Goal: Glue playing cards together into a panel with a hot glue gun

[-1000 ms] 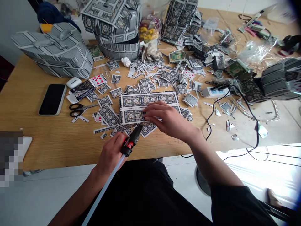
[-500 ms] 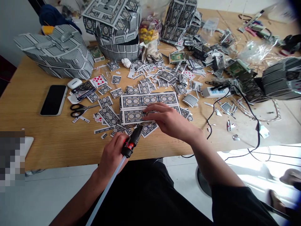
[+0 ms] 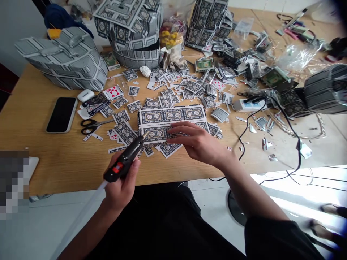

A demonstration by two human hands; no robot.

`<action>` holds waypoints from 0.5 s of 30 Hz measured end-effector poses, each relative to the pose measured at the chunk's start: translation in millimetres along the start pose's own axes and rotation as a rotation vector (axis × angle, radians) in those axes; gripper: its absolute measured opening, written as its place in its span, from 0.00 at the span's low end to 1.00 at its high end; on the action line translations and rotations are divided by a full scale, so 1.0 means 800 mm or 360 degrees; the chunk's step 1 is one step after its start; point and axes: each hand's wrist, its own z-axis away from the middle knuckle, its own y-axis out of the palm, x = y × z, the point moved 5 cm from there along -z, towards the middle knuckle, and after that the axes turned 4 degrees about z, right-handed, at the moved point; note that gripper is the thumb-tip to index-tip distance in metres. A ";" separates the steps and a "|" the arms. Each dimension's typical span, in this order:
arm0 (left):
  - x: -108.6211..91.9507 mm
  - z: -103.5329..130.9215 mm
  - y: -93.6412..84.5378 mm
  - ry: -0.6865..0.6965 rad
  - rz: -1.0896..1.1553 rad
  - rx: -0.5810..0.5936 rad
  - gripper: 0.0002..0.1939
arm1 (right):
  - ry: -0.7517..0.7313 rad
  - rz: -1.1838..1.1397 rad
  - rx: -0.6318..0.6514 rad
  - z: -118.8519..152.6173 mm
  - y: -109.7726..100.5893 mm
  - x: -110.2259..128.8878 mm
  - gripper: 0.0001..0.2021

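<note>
"The left hand (image 3: 120, 189), what does it hold?"

"A glue gun (image 3: 124, 163), fingers wrapped round its body, the nozzle (image 3: 145, 135) over the near left part of the card panel (image 3: 173, 115)."

"And the right hand (image 3: 199, 142)?"

"Loosely open, fingers laid across the panel's near row."

"Where's the panel?"

"On the wooden table (image 3: 78, 162), among scattered card pieces (image 3: 125, 133), scissors (image 3: 90, 126) to its left."

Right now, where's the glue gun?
In the head view, the glue gun is left of centre, in the left hand, pointing at the left end of the card panel.
</note>
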 end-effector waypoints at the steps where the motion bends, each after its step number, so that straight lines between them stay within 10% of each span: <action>1: 0.005 -0.003 -0.003 -0.0107 0.0099 -0.0013 0.14 | -0.0005 0.0018 0.0001 0.001 0.000 0.001 0.30; 15: 0.051 -0.032 -0.007 -0.0540 0.0702 -0.0155 0.18 | 0.0084 0.0157 -0.0107 0.012 0.017 0.023 0.19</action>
